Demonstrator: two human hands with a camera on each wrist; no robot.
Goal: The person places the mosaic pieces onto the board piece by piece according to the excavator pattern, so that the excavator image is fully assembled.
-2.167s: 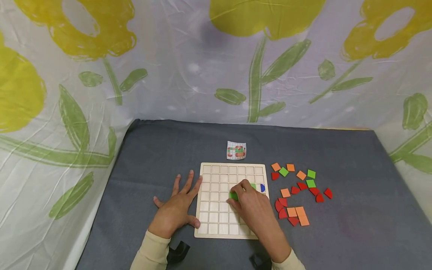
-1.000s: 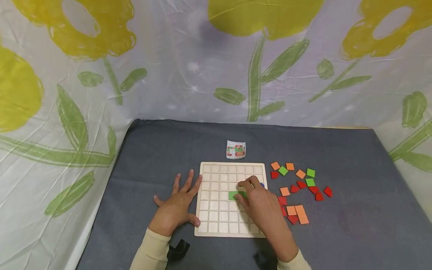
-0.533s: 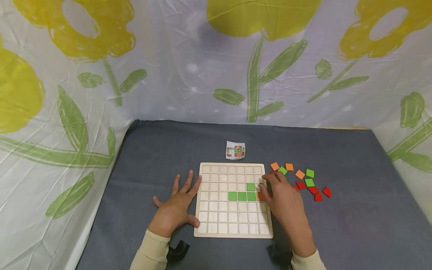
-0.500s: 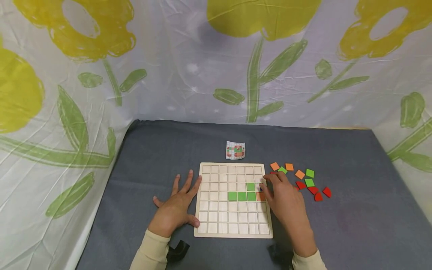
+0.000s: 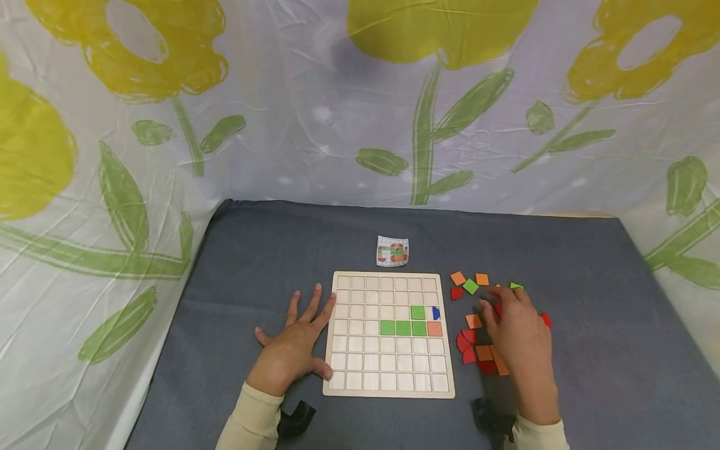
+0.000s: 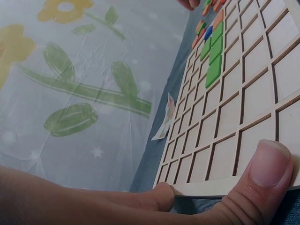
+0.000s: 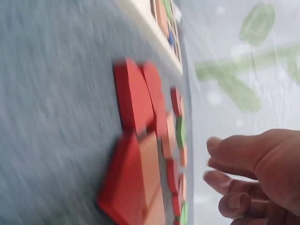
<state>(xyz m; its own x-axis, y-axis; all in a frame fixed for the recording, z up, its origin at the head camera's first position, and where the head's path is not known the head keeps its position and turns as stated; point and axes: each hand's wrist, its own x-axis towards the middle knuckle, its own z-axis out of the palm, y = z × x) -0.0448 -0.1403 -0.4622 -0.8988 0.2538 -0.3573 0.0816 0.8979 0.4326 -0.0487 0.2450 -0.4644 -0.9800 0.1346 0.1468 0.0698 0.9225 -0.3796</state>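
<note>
A wooden grid board (image 5: 357, 362) lies on the dark grey cloth. Several green square tiles (image 5: 402, 327), one orange square tile (image 5: 434, 329) and a blue half-round piece (image 5: 435, 313) sit in its cells. My left hand (image 5: 295, 350) is spread at the board's left side, thumb (image 6: 269, 164) and a fingertip resting on its edge. My right hand (image 5: 520, 331) hovers over loose tiles to the right, fingers slightly bent, thumb and forefinger apart with nothing seen between them. It hides some tiles beneath.
Loose red quarter-round tiles (image 5: 469, 355), orange squares (image 5: 482, 279) and a green square (image 5: 470, 286) are scattered right of the board. A small printed pattern card (image 5: 392, 251) lies behind it. A flower-printed curtain (image 5: 309, 125) rises beyond the table.
My right hand has moved off the board and rightward to the loose tiles. The row of green tiles and the orange one are now uncovered. My left hand has stayed put.
</note>
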